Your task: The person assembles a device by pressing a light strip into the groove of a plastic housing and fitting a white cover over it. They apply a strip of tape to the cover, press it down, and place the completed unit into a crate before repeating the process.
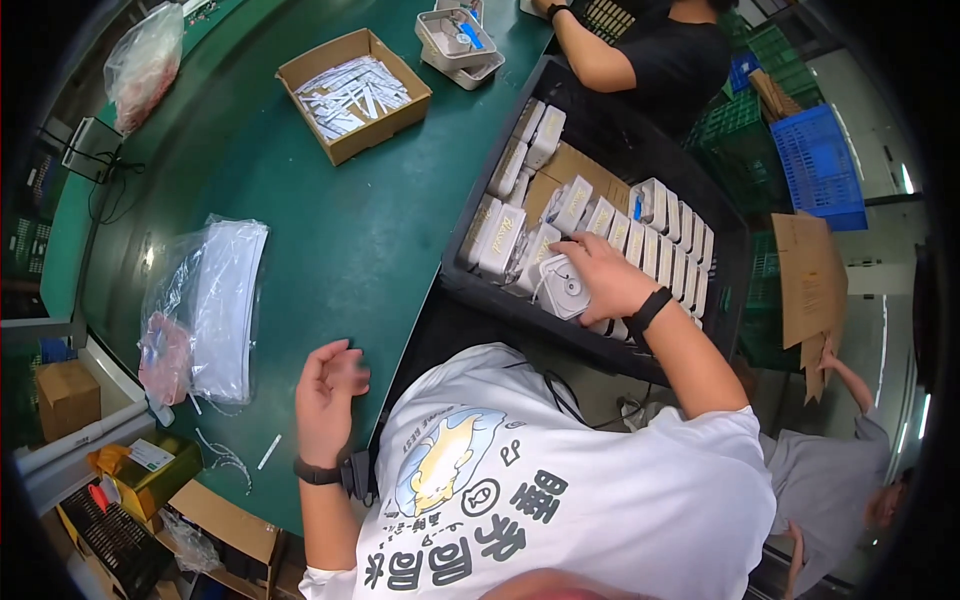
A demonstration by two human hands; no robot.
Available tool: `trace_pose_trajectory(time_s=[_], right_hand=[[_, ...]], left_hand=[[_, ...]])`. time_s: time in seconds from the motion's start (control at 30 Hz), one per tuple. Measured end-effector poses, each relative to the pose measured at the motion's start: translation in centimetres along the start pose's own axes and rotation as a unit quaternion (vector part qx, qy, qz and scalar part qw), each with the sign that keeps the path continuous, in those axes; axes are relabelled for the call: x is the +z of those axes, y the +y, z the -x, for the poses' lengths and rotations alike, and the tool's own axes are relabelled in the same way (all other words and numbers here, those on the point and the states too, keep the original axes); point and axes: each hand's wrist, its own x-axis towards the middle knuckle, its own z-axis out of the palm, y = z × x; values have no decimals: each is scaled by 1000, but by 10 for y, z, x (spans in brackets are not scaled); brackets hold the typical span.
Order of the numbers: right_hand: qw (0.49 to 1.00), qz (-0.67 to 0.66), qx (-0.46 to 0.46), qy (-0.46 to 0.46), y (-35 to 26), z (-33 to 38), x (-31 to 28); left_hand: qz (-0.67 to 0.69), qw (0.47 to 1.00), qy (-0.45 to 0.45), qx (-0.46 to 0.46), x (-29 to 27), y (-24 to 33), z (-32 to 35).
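My right hand (612,278), with a black band at the wrist, grips a white square plastic housing (562,287) over the near side of a black bin (458,276). The open side of that housing faces up, showing a round part and a thin cord inside. Rows of similar white housings (499,240) with gold lettering stand close together in the bin, some hidden by my hand. My left hand (328,385) hovers by the near edge of the green table (330,240). Its fingers are loosely bent and apart, slightly blurred at the tips, with nothing visible in them.
On the table are a cardboard box of white strips (360,95), stacked housing trays (460,45), a clear plastic bag with white sheets (228,310) and a small white stick (269,452). A co-worker in black (680,55) is beyond the bin; another person (835,480) holds cardboard at right.
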Motion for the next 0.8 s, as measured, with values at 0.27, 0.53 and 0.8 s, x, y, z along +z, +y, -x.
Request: trace_pose_trajectory(time_s=[0.27,0.53,0.8], right_hand=[[973,-40,-42,222,-66,-34,-92],[969,-91,-197,119,-253,-128,6],[929,-258,-223,141,-279,-172,58]], left_hand=[[-129,988,10,78,14,-6,10],[128,963,173,161,50,-20,7],[-310,895,292,132,-1,-4,44]])
